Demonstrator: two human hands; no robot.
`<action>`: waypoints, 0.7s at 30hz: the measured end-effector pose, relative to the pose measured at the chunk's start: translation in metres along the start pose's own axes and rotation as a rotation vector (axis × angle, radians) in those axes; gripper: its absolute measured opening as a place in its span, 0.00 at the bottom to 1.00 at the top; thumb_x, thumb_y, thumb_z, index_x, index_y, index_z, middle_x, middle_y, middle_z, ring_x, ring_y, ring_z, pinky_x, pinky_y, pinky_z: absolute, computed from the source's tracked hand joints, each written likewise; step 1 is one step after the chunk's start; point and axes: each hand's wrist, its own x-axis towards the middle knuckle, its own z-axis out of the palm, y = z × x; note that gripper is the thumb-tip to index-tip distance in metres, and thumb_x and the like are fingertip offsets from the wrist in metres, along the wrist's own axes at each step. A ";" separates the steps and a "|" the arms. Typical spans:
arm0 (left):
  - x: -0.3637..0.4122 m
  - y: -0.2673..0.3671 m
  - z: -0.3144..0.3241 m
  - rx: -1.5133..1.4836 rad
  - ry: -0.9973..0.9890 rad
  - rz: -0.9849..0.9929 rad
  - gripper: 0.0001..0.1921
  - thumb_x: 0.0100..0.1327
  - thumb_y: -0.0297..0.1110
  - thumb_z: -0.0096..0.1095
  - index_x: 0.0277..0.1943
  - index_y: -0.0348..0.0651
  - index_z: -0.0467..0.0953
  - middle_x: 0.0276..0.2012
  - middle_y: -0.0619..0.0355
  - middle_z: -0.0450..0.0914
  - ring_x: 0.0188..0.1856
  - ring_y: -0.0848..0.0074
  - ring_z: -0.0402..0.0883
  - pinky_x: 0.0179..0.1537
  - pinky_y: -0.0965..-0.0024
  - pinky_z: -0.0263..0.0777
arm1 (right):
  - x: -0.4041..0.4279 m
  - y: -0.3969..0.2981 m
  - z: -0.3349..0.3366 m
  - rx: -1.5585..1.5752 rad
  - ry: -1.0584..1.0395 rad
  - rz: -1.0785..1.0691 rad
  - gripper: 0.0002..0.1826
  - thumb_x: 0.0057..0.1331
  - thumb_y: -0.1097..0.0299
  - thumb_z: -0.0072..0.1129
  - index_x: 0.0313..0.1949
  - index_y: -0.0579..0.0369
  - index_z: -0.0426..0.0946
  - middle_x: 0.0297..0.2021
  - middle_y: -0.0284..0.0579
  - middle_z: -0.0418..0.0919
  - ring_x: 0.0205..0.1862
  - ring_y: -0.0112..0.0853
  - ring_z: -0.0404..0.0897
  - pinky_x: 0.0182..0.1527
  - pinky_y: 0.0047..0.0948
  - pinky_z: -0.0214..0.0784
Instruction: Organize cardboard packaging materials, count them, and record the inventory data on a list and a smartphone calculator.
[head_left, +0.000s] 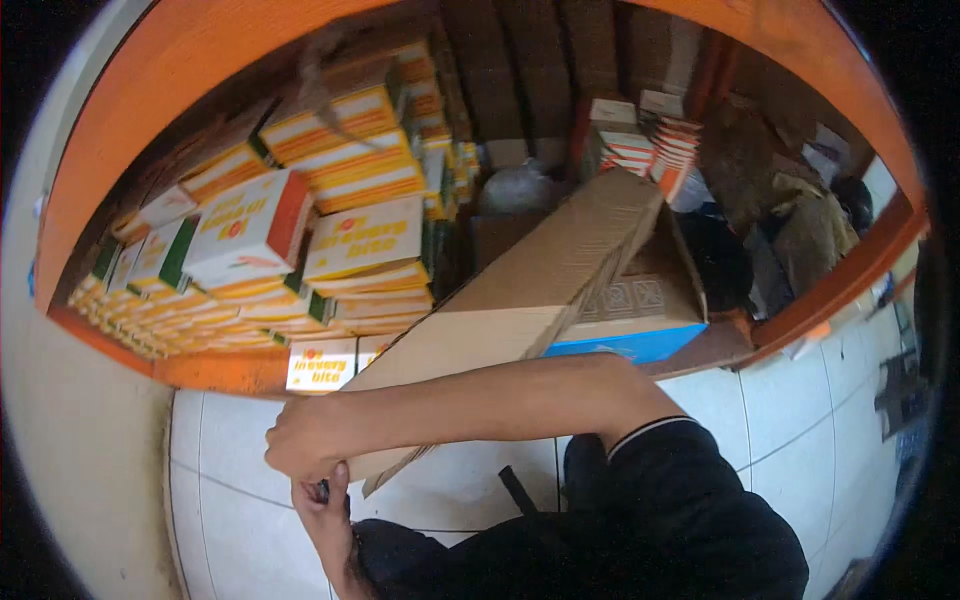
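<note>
A long folded piece of corrugated cardboard (480, 315) slants from the lower left up to the right, over a cardboard box with a blue edge (630, 341). My right hand (311, 435) is closed on its lower left end, with the forearm crossing in front of the cardboard. Just below it, my left hand (326, 499) pinches the same end between thumb and fingers. Something small and dark shows between the fingers of my left hand; what it is cannot be told. Part of the cardboard is hidden behind my right forearm.
Stacks of printed food cartons (367, 240) fill the left of an orange-framed cupboard (225, 375). Smaller red-and-white cartons (626, 150) stand farther back, beside a clear plastic bag (516, 186). Cloth and bags (810, 225) lie at the right. White floor tiles (247, 517) show below.
</note>
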 end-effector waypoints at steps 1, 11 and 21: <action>0.001 0.001 0.004 -0.021 0.000 0.035 0.18 0.72 0.33 0.71 0.60 0.36 0.75 0.36 0.68 0.78 0.27 0.90 0.65 0.25 0.79 0.53 | -0.001 0.004 -0.004 -0.002 0.005 0.027 0.16 0.58 0.65 0.67 0.42 0.62 0.88 0.49 0.53 0.87 0.51 0.48 0.87 0.52 0.53 0.80; 0.001 0.017 0.005 -0.088 -0.092 0.005 0.26 0.70 0.34 0.74 0.65 0.34 0.71 0.57 0.52 0.81 0.58 0.73 0.77 0.63 0.69 0.67 | -0.003 0.039 -0.020 0.284 0.050 -0.053 0.12 0.55 0.68 0.68 0.36 0.62 0.90 0.33 0.55 0.89 0.38 0.47 0.89 0.36 0.46 0.80; 0.003 -0.003 0.018 0.077 0.092 0.197 0.34 0.76 0.38 0.66 0.78 0.41 0.58 0.61 0.46 0.78 0.64 0.64 0.76 0.64 0.61 0.71 | 0.015 0.065 0.002 0.612 0.553 0.004 0.04 0.54 0.75 0.69 0.24 0.61 0.84 0.25 0.51 0.87 0.29 0.37 0.87 0.33 0.39 0.78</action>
